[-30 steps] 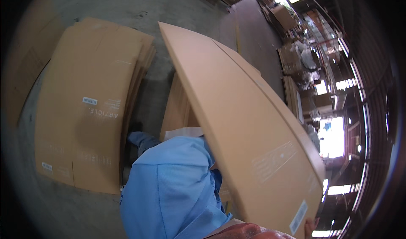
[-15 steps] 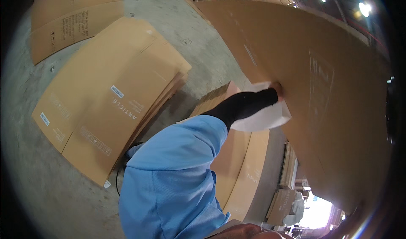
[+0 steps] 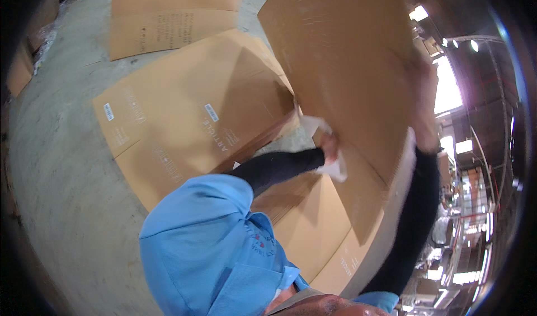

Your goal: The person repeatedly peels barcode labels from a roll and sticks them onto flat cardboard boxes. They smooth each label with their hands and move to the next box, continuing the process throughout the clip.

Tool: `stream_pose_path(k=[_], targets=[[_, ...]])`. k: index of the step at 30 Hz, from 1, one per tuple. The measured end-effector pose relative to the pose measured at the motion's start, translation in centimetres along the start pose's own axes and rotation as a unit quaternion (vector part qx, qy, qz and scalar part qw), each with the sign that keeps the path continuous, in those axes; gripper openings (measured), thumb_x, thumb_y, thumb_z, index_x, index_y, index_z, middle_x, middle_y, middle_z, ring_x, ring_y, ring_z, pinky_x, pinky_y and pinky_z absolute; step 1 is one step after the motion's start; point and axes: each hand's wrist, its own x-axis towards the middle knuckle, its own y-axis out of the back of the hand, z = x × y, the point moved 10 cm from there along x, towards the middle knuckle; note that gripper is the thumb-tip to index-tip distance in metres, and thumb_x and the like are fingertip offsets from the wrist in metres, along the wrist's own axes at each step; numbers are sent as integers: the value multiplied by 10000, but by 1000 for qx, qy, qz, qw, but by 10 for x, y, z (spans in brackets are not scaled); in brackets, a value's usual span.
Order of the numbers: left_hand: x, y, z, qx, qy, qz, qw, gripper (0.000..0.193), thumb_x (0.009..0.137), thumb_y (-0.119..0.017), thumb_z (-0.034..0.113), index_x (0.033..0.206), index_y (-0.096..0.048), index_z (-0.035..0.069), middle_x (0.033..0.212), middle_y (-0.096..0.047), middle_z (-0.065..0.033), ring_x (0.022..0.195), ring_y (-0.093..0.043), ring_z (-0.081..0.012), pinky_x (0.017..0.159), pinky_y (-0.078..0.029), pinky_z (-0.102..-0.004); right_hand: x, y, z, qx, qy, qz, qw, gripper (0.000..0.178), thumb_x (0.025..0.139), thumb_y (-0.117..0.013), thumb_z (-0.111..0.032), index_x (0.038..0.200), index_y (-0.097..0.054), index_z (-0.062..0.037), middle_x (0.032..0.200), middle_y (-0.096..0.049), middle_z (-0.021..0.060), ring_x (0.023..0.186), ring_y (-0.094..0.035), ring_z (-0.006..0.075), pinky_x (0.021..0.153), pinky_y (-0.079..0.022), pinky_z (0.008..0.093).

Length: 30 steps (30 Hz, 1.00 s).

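A large brown cardboard sheet stands raised and tilted in front of me. My left hand is closed at its near left edge, with a thin white sheet crumpled around the fingers. At the cardboard's right edge is my right hand, blurred, its fingers largely hidden but wrapped about that edge. Left of the raised sheet lies a stack of flattened cartons with small white labels. Below my left forearm, more folded cardboard lies on the floor.
Another flattened carton rests on the grey concrete floor at the far left. Cardboard pieces and clear wrap line the left rim. Bright windows, lamps and stacked goods fill the right side.
The raised cardboard sheet has swung leftward, now partly over the flattened carton stack. My right hand and forearm have come into view at its right edge. My view has turned to the right.
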Motion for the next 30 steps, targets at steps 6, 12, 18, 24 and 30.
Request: stream_pose_path(k=[6,12,18,24,30], targets=[[-228,88,-18,-27,240,42,970,183,888,-604,140,955,-684,-11,785,-673,-99,640,-645,-198,577,-520,-374,-26,-168,-190,-43,277,-104,954,174,854,-651,-184,841,-713,-22,837,-711,190,804,-717,364,713,-574,458],[-383,145,22,486,143,-305,806,265,823,-649,178,1012,-683,-5,910,-715,-181,834,-694,-293,743,-533,-435,-23,-236,-317,10,379,-52,924,169,840,-642,-180,830,-721,-30,802,-708,200,774,-725,350,656,-579,446],[-502,65,36,450,-35,-593,667,203,799,-623,147,971,-681,58,935,-704,-197,887,-683,-393,746,-520,-533,-12,-324,-382,38,344,-57,937,166,834,-631,-155,870,-766,-66,849,-735,170,768,-747,303,608,-589,419],[-553,19,94,331,-30,-597,731,220,795,-644,199,961,-683,59,918,-695,-184,919,-692,-385,765,-539,-504,-106,-440,-437,78,287,-177,938,168,773,-661,-141,848,-754,-23,824,-716,201,763,-743,318,628,-590,404],[-617,25,58,285,23,-614,736,266,800,-636,192,1014,-695,46,923,-700,-223,909,-693,-402,791,-542,-505,-184,-522,-473,121,242,-196,942,180,750,-660,-119,846,-752,2,864,-699,211,784,-725,344,588,-573,415]])
